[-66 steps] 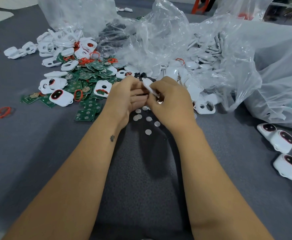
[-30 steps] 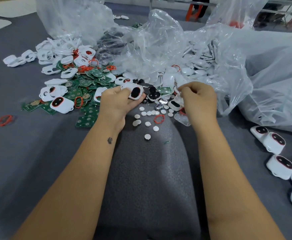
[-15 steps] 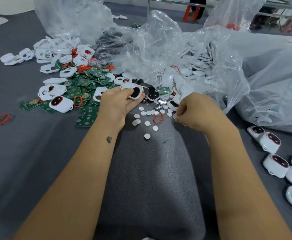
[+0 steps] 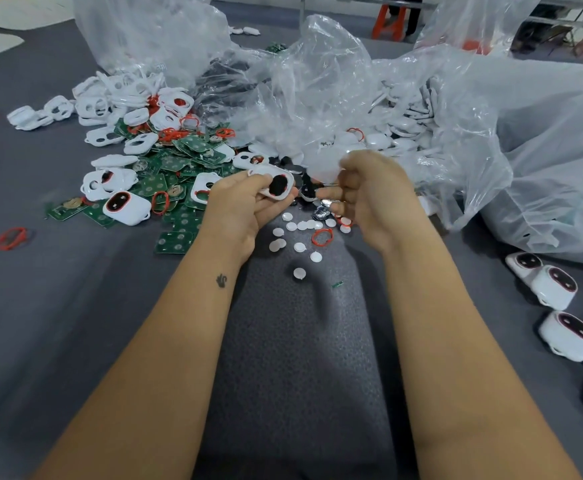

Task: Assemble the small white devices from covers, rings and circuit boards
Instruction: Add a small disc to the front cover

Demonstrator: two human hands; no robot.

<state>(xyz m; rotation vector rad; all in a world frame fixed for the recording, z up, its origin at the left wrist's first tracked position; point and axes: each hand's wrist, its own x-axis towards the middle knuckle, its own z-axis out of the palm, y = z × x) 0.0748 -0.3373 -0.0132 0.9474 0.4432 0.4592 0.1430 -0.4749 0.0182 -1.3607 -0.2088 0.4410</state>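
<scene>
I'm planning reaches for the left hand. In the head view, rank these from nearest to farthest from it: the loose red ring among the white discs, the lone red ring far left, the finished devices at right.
From the left hand:
1. Loose red ring, just right.
2. Lone red ring, far left.
3. Finished devices, far right.

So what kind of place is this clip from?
Likely a small assembly workshop, hand piecework. A grey-covered table holds loose green circuit boards, big clear plastic bags of white covers, and finished devices lined up at the right.
</scene>
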